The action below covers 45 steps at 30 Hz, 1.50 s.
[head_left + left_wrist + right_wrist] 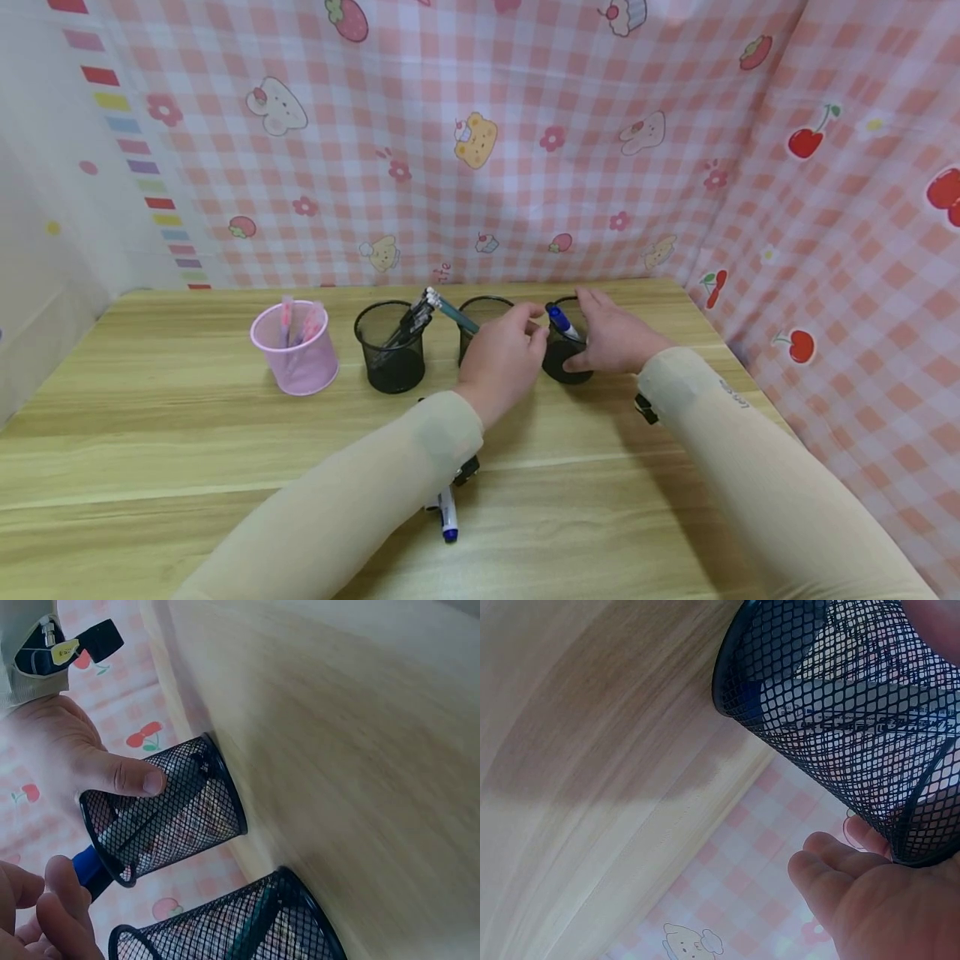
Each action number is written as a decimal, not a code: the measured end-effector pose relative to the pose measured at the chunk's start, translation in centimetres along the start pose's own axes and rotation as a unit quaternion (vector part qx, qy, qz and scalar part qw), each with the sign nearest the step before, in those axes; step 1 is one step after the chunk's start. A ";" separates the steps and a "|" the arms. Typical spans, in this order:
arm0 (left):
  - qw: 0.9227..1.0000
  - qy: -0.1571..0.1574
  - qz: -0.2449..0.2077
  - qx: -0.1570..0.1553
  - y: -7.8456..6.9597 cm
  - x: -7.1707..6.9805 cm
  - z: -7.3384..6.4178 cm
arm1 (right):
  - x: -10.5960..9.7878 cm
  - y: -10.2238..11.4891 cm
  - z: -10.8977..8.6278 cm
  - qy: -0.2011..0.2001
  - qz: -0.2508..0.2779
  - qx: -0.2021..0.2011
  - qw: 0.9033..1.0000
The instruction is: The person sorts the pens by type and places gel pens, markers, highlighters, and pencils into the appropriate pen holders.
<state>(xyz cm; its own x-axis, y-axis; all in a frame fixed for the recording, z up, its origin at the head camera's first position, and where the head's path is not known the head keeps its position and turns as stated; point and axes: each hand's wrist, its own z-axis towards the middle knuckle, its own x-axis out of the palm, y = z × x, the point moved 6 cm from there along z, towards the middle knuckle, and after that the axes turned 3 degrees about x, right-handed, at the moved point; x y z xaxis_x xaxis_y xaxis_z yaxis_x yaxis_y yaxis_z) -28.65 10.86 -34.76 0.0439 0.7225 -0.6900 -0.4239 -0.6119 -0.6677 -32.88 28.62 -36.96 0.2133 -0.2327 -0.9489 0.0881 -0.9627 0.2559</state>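
Note:
A black mesh pen cup [567, 362] stands at the right of the row, gripped by my right hand [615, 333] with the thumb against its near side and the fingers over the far rim. In it leans a marker [561, 321], blue cap upward. Through the mesh in the right wrist view the marker's white, printed barrel [855, 712] shows. My left hand [502, 358] hovers left of this cup, bent fingers loose beside the blue cap [88, 864] with nothing between them. Behind that hand, partly hidden, is another black mesh cup [487, 302] with a green pencil [453, 312].
Further left stand a black mesh cup [395, 371] of black pens [412, 321] and a pink cup [303, 371] with pink pens [287, 321]. A white marker [447, 508] with a blue end lies under my left forearm. A checked curtain [525, 192] hangs behind the table.

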 end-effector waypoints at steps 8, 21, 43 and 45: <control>0.999 0.038 0.019 0.005 0.4 -0.6 -1.0 | 0.0 -0.2 0.2 -0.002 -0.002 0.003 1.000; 0.989 0.107 0.102 -0.018 2.6 -2.2 -3.1 | 0.0 -0.4 0.2 0.000 -0.004 -0.001 1.000; 0.941 0.211 0.261 -0.030 8.2 -4.8 -6.4 | 0.1 -0.3 0.2 0.004 -0.005 -0.008 1.000; 0.938 0.211 0.272 -0.032 8.6 -5.1 -6.5 | 0.2 -0.3 0.2 0.004 -0.003 -0.007 1.000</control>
<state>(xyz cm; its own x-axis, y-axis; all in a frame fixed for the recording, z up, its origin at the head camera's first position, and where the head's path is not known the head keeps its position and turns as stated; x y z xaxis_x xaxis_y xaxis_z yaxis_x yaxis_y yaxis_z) -26.64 -0.19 -38.81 0.1967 0.1142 -0.9738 -0.4331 -0.8809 -0.1908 -33.07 28.81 -37.21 0.2210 -0.2249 -0.9490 0.1024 -0.9623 0.2519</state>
